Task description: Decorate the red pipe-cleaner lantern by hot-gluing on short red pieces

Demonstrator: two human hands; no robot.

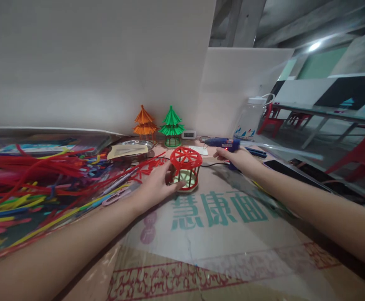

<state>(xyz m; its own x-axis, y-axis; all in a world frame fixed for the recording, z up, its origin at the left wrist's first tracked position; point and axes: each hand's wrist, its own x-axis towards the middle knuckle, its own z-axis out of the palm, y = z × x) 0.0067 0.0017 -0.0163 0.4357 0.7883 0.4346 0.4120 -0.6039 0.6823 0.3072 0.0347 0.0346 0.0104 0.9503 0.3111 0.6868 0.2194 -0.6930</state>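
At the middle of the table stands a small red round pavilion frame [186, 158] with a spoked top, dark posts and a pale base. My left hand [157, 182] grips its left side, thumb at the lower front and fingers partly hidden behind. My right hand [229, 155] is closed at a blue hot glue gun [222, 143], whose nozzle points left and whose small red light is lit. A clear glue stick [283, 149] juts from its back to the right. Part of the gun's handle is hidden behind the hand.
An orange pagoda [143, 123] and a green pagoda [171, 127] stand by the wall, near a small digital display [188, 134]. Loose pipe cleaners [28, 179] pile up at left beside a metal dish [134, 147]. A clear bottle [248, 119] and a dark phone [295, 175] are at right.
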